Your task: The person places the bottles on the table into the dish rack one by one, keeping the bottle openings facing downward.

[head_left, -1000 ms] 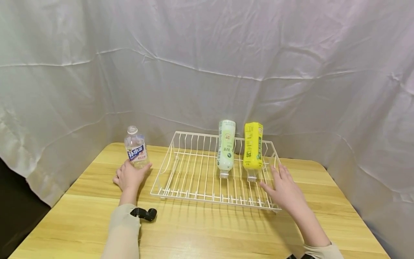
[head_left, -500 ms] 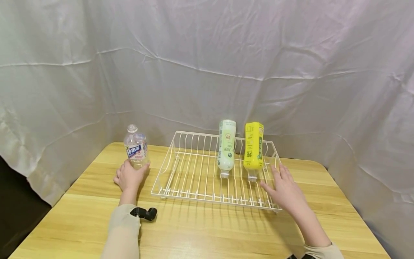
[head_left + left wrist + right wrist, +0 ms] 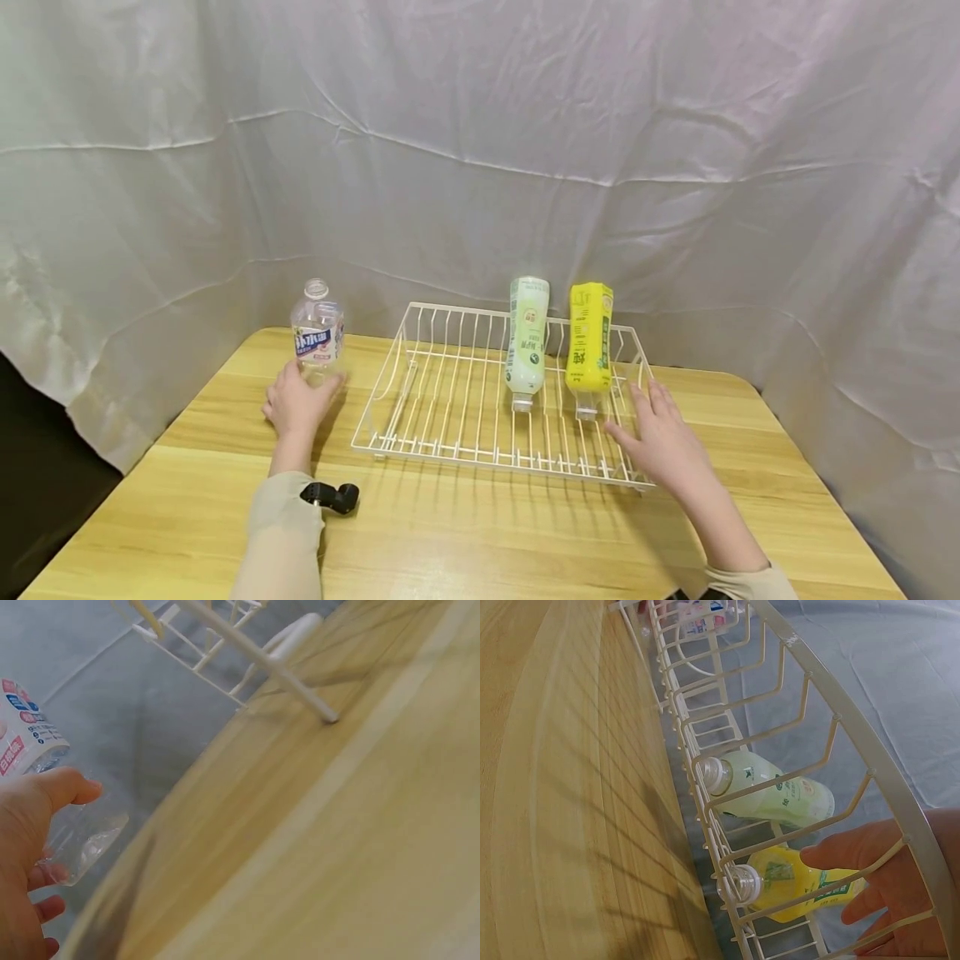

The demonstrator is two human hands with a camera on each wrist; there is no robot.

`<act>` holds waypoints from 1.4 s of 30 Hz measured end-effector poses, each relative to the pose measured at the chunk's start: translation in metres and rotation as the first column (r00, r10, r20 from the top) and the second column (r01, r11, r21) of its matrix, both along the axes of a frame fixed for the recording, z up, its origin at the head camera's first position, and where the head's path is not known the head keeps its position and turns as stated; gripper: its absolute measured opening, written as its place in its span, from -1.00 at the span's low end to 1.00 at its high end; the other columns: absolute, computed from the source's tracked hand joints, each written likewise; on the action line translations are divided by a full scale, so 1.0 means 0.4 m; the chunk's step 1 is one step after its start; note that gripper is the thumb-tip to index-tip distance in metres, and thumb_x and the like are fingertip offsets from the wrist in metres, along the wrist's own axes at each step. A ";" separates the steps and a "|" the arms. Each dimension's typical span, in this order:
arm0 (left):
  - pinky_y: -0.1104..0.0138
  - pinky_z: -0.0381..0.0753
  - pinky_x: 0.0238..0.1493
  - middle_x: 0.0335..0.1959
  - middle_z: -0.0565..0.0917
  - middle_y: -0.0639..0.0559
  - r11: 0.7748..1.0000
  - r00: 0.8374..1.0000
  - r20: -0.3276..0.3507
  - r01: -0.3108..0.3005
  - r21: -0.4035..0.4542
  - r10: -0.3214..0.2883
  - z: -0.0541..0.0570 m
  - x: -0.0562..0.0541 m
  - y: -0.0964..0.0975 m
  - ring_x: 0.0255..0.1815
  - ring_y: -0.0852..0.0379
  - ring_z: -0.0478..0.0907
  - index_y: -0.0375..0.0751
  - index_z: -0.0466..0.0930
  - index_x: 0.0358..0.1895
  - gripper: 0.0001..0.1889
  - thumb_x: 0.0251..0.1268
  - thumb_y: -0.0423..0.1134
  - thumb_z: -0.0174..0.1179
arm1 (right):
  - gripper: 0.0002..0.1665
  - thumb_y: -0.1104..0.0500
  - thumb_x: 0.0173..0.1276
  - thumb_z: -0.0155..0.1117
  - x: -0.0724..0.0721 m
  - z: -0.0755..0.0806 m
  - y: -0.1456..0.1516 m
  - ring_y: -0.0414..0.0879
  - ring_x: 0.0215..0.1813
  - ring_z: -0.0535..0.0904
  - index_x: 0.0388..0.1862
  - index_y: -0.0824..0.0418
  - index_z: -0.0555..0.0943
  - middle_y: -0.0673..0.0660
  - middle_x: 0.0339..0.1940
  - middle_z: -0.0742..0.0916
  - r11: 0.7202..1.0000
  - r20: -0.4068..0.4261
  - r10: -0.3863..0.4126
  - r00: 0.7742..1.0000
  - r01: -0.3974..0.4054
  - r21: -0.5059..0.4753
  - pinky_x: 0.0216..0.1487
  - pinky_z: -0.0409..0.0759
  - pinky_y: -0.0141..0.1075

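Observation:
My left hand [image 3: 297, 402] grips a clear plastic bottle [image 3: 317, 331] low on its body, thumb on one side and fingers on the other. The bottle stands nearly upright, uncapped, with a blue, white and pink label [image 3: 26, 724]. Left of the white wire dish rack [image 3: 450, 454], bottle and hand are close over the table. My right hand [image 3: 666, 433] lies with extended fingers at the rack's right end. Beside its thumb, a yellow bottle [image 3: 590, 337] leans neck-down in the rack. A pale green bottle [image 3: 780, 791] leans the same way to its left.
The rack stands on a wooden table [image 3: 450, 542] and its left slots hold no bottle. Grey cloth [image 3: 480, 167] hangs behind and along both sides. A black wrist camera mount [image 3: 333, 497] juts from the left sleeve.
The clear bottle has risen a little and shifted slightly right in my left hand's grip, and its label has turned a bit. My right hand has kept its place at the rack.

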State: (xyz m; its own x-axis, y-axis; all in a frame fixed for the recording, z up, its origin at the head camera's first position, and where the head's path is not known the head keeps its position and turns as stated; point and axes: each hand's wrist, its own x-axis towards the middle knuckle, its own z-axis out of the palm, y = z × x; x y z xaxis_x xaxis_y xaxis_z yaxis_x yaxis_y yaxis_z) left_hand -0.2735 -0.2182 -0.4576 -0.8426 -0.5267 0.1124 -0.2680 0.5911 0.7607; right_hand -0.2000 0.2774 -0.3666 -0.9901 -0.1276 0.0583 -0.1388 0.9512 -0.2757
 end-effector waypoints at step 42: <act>-0.21 0.18 0.21 0.23 0.47 -0.21 0.906 0.860 -0.433 0.076 -0.417 -0.272 0.319 0.111 0.143 0.22 -0.29 0.31 -0.13 0.41 0.27 -0.24 -0.13 -0.21 0.51 | 0.06 -0.32 0.42 0.00 0.000 0.003 -0.002 0.48 0.53 -0.15 0.54 0.40 -0.02 0.55 0.53 -0.06 1.000 0.001 0.006 1.000 -0.006 -0.005 0.44 -0.06 0.34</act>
